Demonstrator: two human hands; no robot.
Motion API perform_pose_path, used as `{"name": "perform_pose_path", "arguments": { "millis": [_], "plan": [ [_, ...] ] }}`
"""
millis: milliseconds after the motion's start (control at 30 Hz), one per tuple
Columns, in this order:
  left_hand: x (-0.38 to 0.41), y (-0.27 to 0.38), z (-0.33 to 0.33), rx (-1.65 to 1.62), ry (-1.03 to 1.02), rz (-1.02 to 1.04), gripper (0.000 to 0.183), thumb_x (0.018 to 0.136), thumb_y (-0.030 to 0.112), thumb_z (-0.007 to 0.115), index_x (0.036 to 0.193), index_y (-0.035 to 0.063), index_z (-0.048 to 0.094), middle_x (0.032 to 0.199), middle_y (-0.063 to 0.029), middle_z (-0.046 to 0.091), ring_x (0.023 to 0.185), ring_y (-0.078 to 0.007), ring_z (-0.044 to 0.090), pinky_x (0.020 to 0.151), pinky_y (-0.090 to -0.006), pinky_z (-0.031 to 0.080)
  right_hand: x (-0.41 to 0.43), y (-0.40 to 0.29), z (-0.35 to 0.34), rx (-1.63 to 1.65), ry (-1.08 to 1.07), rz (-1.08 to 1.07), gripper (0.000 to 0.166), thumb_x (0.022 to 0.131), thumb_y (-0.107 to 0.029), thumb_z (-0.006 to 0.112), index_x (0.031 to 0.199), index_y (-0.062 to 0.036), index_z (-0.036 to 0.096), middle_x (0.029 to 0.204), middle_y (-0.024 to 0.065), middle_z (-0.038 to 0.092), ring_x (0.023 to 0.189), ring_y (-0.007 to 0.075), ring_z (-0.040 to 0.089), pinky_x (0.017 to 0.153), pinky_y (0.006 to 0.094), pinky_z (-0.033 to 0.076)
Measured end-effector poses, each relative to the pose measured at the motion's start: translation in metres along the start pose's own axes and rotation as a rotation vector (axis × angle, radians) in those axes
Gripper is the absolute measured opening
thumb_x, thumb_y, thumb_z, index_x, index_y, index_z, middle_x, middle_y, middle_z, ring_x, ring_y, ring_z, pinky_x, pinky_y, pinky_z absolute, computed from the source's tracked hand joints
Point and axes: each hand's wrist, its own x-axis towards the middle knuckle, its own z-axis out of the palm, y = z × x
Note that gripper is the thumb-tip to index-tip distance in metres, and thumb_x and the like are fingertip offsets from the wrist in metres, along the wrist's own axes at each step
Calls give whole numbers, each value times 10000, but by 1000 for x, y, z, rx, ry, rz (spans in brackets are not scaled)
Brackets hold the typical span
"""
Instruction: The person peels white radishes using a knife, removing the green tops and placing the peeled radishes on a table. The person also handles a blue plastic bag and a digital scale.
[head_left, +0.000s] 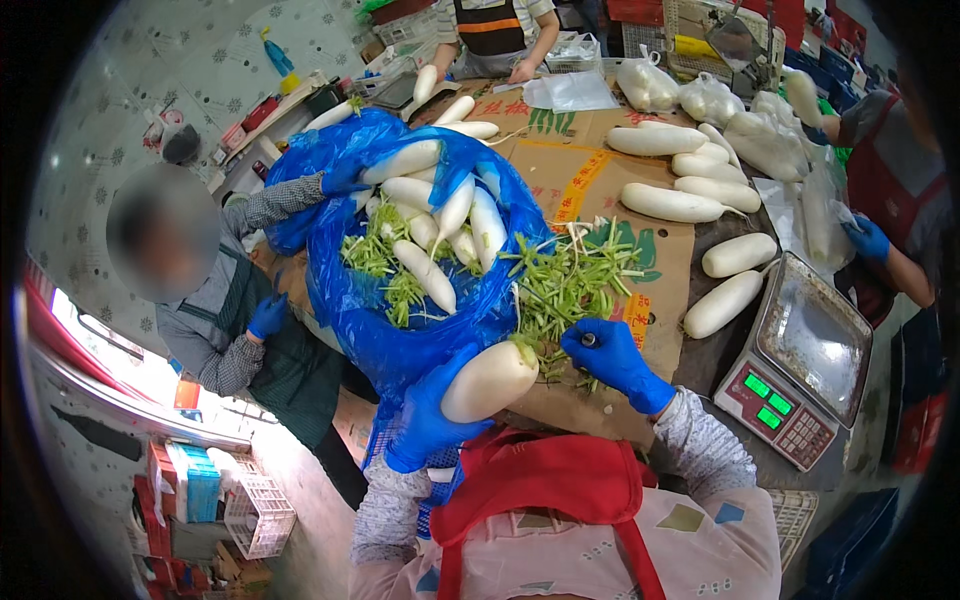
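Note:
My left hand (429, 420), in a blue glove, grips a large white radish (491, 381) whose trimmed green end points right. My right hand (616, 360), gloved too, is closed around the dark handle of a knife (590, 340); its thin blade seems to reach up and left over the greens. Cut radish leaves and stems (577, 289) lie in a heap just beyond both hands. Left of that heap, an opened blue plastic bag (352, 322) holds several white radishes (424, 276) and more leafy trimmings.
Flattened cardboard (540, 180) covers the table. Whole radishes (667, 202) lie at right, near a digital scale (814, 345). A co-worker's gloved hand (345, 176) reaches into the bag from the left. Other people stand at the far side and right, beside bagged radishes (649, 86).

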Motion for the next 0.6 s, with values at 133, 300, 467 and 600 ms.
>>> {"name": "perform_pose_path", "arguments": {
  "millis": [133, 300, 467, 600],
  "plan": [
    [-1, 2, 0, 139, -24, 22, 850, 625, 162, 842, 1356, 15, 433, 1267, -151, 557, 1153, -265, 548, 968, -379, 424, -4, -61, -2, 368, -202, 303, 291, 852, -271, 664, 1000, -20, 660, 695, 50, 631, 528, 93, 548, 448, 234, 414],
    [0, 0, 6, 468, 20, 144, 819, 606, 212, 832, 1329, 57, 480, 1098, -140, 614, 971, -304, 602, 824, -389, 479, -1, -71, 14, 428, -176, 380, 257, 839, -246, 682, 961, -21, 654, 651, 28, 578, 480, 91, 520, 423, 211, 383],
    [0, -3, 13, 503, 127, 246, 759, 612, 287, 825, 1292, 115, 534, 987, -105, 632, 815, -295, 617, 722, -396, 500, 17, 1, 47, 37, 298, -111, 235, 782, -177, 721, 915, -4, 634, 715, 125, 635, 628, 184, 614, 576, 322, 489],
    [-3, 9, 12, 429, 196, 272, 747, 620, 286, 820, 1282, 87, 537, 1022, -113, 629, 847, -299, 614, 748, -399, 499, 33, 52, 14, -155, 364, 71, 283, 779, -199, 727, 976, -13, 646, 809, 166, 662, 704, 206, 648, 637, 349, 506]
  ]
}}
